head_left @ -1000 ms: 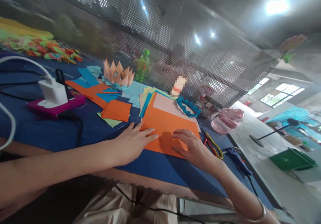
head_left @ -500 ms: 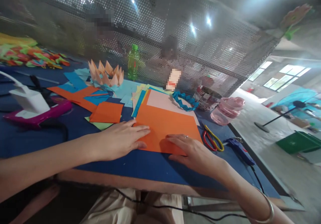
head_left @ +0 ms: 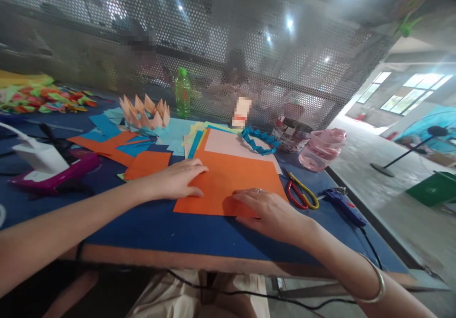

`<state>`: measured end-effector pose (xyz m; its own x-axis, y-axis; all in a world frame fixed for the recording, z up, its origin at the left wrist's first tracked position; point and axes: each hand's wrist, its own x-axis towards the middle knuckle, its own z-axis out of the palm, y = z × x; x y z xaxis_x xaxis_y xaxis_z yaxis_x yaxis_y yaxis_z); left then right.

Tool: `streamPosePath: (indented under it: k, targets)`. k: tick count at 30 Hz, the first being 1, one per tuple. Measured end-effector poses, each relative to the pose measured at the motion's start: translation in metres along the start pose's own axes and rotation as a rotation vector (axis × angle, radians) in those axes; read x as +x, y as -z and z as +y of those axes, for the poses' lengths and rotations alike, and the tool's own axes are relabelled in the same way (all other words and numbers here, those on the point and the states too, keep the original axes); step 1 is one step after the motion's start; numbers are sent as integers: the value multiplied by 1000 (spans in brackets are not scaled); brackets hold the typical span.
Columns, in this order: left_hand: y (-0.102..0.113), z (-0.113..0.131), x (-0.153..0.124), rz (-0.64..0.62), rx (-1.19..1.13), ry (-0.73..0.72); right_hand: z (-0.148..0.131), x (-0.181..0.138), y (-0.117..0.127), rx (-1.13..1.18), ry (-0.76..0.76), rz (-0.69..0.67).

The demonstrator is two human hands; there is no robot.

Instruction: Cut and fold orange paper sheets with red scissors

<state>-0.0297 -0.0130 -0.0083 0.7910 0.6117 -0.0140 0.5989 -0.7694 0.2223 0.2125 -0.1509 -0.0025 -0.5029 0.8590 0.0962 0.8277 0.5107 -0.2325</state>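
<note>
While the left hand (head_left: 176,180) and right hand (head_left: 265,211) lie flat, fingers open and ungripping, on the orange paper (head_left: 228,182) atop the blue table (head_left: 142,228), a careless push could skid it against the nearby scissors (head_left: 297,195).

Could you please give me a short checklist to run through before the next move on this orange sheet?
1. Orange paper sheet lying flat on the blue table cover: ok.
2. Left hand and right hand both resting on the sheet: ok.
3. Sheet free of creases: cannot tell.
4. Scissors with red and yellow handles beside the sheet, near the right hand: ok.
5. Blue glue gun heated: cannot tell.
6. Glue gun's cord leading away from the sheet: ok.
</note>
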Motion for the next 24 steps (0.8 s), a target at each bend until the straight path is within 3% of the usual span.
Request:
streamPosePath:
  k: [4,7,17,24]
  targets:
    - [12,5,12,-114,-44,113,0,0,-1,-21,-7,-1]
    - [13,7,14,-127,-72,166,0,1,-1,-36,-11,-17]
    - [14,13,5,-60,-38,144,-11,9,4,-173,-23,-117]
    - [59,2,-29,127,-465,121,-6,9,5,-193,-77,-134]
